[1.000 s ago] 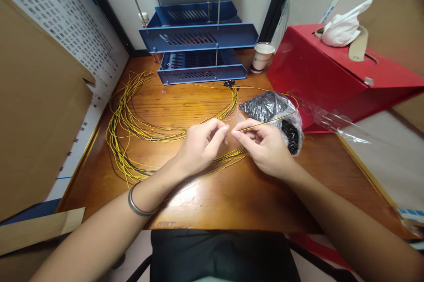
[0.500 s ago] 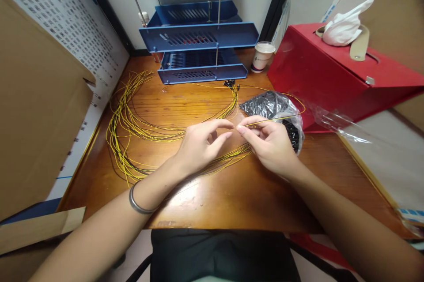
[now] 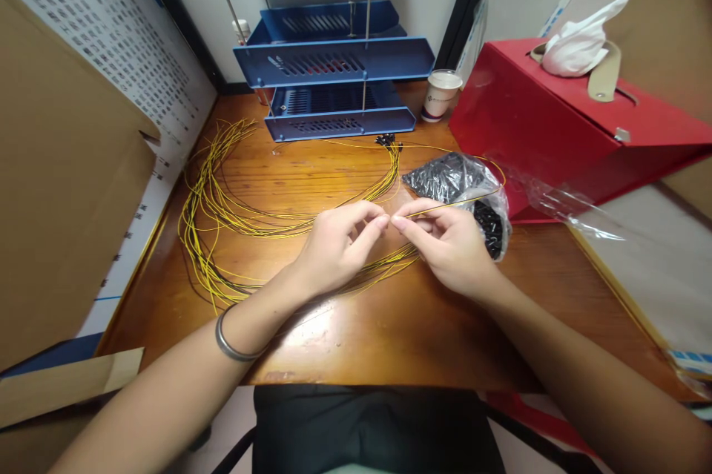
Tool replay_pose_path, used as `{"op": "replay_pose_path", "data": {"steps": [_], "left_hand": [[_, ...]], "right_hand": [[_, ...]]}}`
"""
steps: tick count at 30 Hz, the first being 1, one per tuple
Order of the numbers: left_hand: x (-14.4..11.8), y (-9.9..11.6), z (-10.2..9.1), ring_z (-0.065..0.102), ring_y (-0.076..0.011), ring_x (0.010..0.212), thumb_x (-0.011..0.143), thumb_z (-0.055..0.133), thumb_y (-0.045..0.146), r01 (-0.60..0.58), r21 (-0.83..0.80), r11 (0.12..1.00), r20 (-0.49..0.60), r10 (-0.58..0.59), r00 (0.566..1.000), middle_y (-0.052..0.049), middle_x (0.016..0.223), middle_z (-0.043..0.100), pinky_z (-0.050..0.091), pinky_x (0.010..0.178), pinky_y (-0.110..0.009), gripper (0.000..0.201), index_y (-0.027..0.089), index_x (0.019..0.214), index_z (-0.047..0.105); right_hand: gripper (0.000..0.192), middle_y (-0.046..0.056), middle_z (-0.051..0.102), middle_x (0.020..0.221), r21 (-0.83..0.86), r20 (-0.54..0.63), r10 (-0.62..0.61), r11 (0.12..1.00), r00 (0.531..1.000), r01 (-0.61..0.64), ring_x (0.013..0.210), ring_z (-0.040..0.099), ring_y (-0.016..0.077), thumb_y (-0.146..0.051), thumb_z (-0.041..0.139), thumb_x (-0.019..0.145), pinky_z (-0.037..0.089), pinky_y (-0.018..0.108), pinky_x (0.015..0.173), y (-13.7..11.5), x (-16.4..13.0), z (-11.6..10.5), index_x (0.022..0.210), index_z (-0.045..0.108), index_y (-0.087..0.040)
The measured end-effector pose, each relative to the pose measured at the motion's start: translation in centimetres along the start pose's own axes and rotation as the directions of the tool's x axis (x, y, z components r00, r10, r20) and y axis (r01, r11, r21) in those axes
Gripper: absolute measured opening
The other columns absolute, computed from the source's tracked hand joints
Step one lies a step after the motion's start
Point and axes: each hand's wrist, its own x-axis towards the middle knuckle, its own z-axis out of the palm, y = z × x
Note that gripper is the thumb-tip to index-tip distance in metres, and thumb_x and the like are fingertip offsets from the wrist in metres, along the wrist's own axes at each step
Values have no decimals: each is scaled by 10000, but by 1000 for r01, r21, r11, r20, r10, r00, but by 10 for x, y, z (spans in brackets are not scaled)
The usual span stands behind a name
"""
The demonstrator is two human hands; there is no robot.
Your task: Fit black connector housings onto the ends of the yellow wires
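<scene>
My right hand (image 3: 448,237) pinches a thin yellow and black wire (image 3: 478,196) near its end, which points at my left fingertips. The wire loops back over a clear plastic bag (image 3: 445,176) of small black parts. My left hand (image 3: 339,240) is closed in a pinch, its fingertips almost touching those of my right hand. Whatever sits between the left fingertips is too small to make out. Under and behind both hands lies a coiled bundle of yellow and black wires (image 3: 194,237), with black connectors (image 3: 385,140) at one end.
Blue stacked trays (image 3: 334,62) stand at the back, with a paper cup (image 3: 441,96) beside them. A red tissue box (image 3: 534,133) is at the right. Cardboard (image 3: 67,162) borders the left side of the wooden table (image 3: 389,344).
My left thumb and fingers have closed together. My right hand has moved slightly left with the wire, bringing the fingertips of both hands nearer, and the wire's loop has shifted left.
</scene>
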Motion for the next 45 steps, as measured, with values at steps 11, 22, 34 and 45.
{"op": "replay_pose_path", "data": {"steps": [11,22,34,45], "left_hand": [[0,-2,2,484,-76,515,991,532,345,115,-112,987,43,-111,993,32,595,573,374,507,-189,322,157,733,571],[1,-8,1,631,-106,627,1028,489,340,96,-42,995,-48,-98,994,-10,678,705,475,657,-217,376,163,733,643],[-2,-4,0,547,-61,501,954,613,264,-14,0,1000,-17,14,1000,0,772,743,416,500,-178,147,162,930,715],[-16,53,-28,588,-169,635,904,659,487,-252,205,946,-24,262,965,-35,666,638,447,574,-297,253,247,849,717]], "right_hand": [[212,20,639,668,-8,-8,0,1000,1000,0,525,443,98,-366,735,826,317,248,464,-4,0,1,834,739,-154],[215,36,658,709,19,-18,3,1000,1000,-2,549,482,105,-374,711,848,324,242,462,-3,0,1,839,736,-160],[221,40,669,723,55,-49,24,998,998,-22,514,452,89,-377,728,836,278,240,434,-2,1,1,833,737,-156],[172,-32,535,570,107,-178,45,994,983,-26,414,371,72,-354,742,834,215,256,393,-8,5,-7,832,686,-192]]}}
